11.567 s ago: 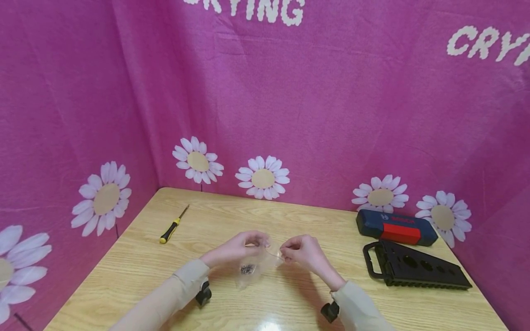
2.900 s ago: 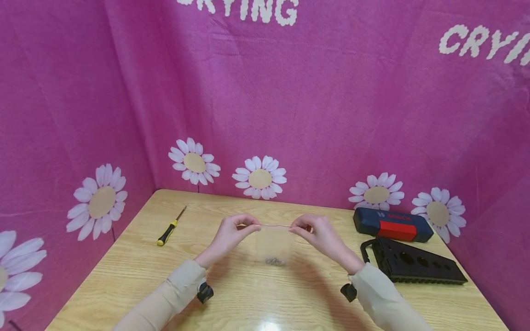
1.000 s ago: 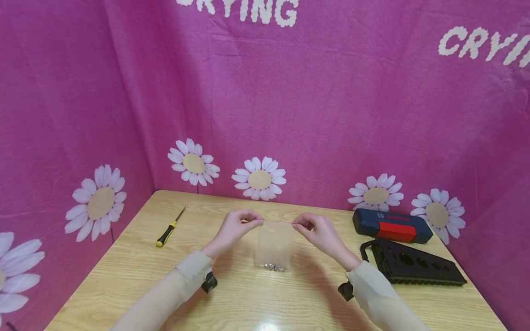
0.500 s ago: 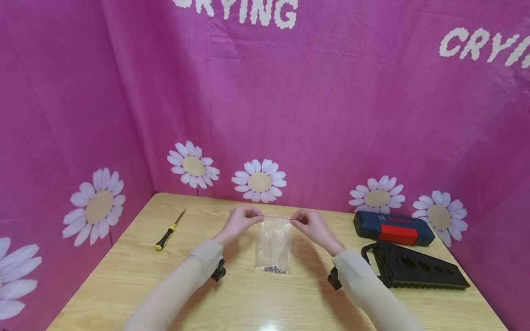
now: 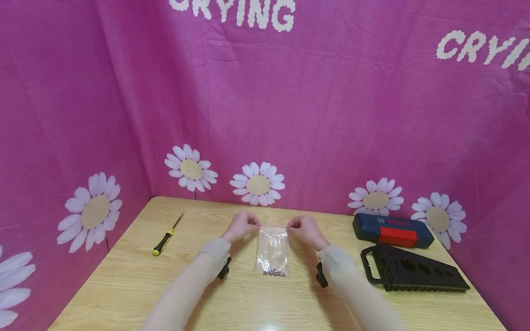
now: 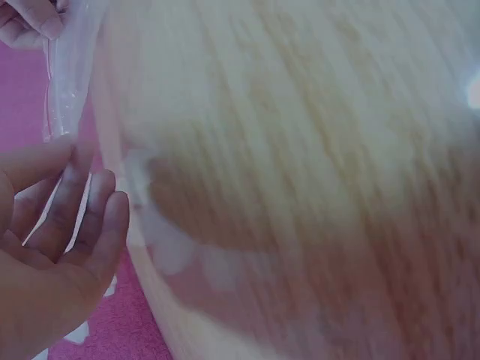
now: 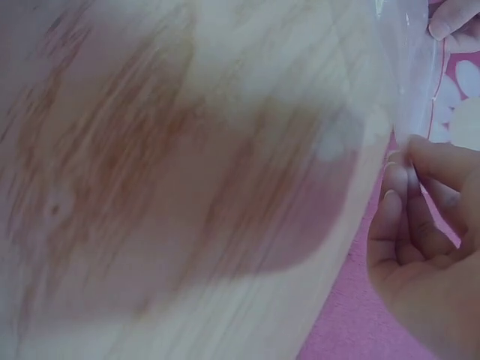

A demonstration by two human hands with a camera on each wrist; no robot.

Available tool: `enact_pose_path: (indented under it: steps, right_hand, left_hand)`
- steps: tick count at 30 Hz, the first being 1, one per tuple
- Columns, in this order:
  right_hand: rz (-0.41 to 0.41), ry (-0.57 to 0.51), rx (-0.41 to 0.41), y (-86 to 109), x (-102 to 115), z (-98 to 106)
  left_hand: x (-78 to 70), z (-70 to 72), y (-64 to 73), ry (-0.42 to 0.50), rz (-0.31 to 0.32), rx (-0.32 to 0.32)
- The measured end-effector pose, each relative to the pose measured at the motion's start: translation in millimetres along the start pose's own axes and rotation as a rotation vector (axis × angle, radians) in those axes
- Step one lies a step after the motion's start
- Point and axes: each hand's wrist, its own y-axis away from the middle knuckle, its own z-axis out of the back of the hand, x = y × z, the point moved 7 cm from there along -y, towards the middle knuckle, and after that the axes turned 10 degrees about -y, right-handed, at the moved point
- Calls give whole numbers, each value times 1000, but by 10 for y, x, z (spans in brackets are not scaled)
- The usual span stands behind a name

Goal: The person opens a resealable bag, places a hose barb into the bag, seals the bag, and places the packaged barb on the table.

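A clear zip bag (image 5: pixel 272 250) with a red line along its top edge is stretched between both hands over the middle of the table. Several small dark metal pieces (image 5: pixel 274 272) are gathered at its bottom. My left hand (image 5: pixel 242 226) pinches the bag's top left corner between thumb and forefinger. At the top right corner, my right hand (image 5: pixel 307 231) does the same. The left wrist view shows the bag's top strip (image 6: pixel 71 67) running from the left fingertips to the other hand. From the other side, the right wrist view shows the same strip (image 7: pixel 418 82).
A yellow and black screwdriver (image 5: pixel 167 235) lies at the left of the wooden table (image 5: pixel 124 285). At the right are a blue and red Bosch case (image 5: pixel 393 230) and a black holder with round holes and a handle (image 5: pixel 418 269). A pink curtain with daisies (image 5: pixel 265 115) hangs behind.
Earliest, the bag hung slanted and bunched between the hands. Now it is spread straight, each hand at a top corner. Over the last second it has become more clearly visible and sits slightly lower.
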Motion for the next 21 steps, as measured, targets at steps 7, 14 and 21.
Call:
enact_pose_path:
  steps: [7,14,21]
  right_hand:
    - [-93,27,-36,9,-57,-65]
    - [-176,87,-74,16,-81,-104]
    - [-201,132,-99,27,-66,-121]
  left_hand:
    - [29,-63,-29,-127,9,-6]
    - [41,-73,-53,-196,83,1]
    - [54,-92,-51,-299,120,-36]
